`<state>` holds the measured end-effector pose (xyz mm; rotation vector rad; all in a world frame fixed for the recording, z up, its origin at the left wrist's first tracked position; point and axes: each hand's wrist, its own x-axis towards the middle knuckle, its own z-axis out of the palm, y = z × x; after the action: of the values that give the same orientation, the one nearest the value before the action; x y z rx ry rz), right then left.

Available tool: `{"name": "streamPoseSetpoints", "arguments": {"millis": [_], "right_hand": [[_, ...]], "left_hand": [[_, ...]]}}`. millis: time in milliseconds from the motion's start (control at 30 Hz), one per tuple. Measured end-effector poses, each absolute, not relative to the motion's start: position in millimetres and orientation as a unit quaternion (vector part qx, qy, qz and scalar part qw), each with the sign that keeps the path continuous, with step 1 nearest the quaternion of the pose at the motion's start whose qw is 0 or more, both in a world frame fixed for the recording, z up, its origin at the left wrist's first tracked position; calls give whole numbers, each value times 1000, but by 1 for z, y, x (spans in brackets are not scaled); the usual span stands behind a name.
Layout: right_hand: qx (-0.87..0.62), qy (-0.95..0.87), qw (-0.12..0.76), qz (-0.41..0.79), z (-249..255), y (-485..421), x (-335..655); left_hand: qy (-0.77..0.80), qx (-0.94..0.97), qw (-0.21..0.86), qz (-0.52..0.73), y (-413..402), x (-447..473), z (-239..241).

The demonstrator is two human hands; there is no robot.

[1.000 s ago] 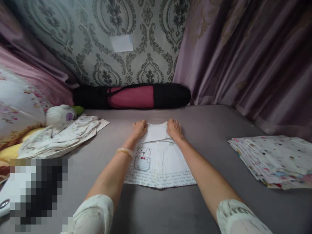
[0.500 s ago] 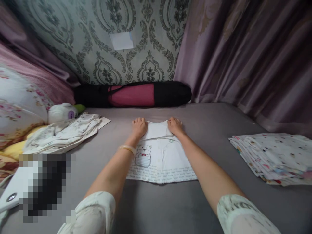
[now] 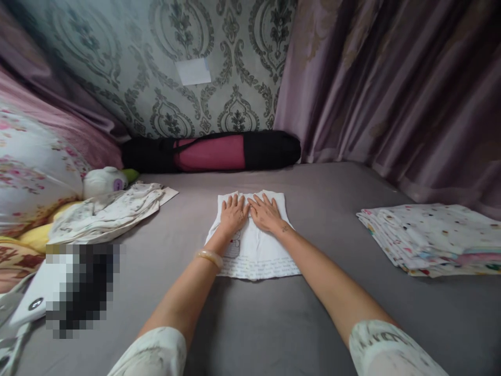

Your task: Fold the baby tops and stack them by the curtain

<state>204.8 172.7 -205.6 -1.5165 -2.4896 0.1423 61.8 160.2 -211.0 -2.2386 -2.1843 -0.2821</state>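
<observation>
A small white garment with a printed bear and rows of lettering lies flat on the grey bed sheet in front of me. Its exact kind is hard to make out under my hands. My left hand rests flat on the upper left of the cloth, fingers extended. Beside it, my right hand lies palm down on the upper right with its fingers spread. The fingertips of the two hands nearly meet. Part of the bear print is covered by my left hand and wrist.
A folded stack of patterned cloths sits at the right. Crumpled patterned clothing, a white plush toy and a floral pillow are at the left. Along the wall lies a black and red long bag.
Both hands have let go of the garment's upper corners and moved inward, now flat on the cloth. The folded upper part now lies spread out. The view has shifted slightly.
</observation>
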Motion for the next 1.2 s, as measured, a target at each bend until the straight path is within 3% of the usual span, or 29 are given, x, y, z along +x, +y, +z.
{"name": "streamPoseSetpoints", "arguments": {"millis": [233,333,433,867,1200], "right_hand": [[-524,-840,126,59,-209,176,205],[-518,-842,99,112,-200,180,209],[-516,-838,91,152,-190,184,222],[-549,-830,78,65,-209,182,255],[-519,-843,68,127,-190,185,260]], "left_hand": [[-704,-704,-32,-86,166,61,-210],[-699,-704,-90,-86,167,53,-204],[-688,-714,-80,-102,163,38,-200],[-685,-724,-63,-57,156,12,-217],[-666,-734,-102,-80,159,-4,-190]]}}
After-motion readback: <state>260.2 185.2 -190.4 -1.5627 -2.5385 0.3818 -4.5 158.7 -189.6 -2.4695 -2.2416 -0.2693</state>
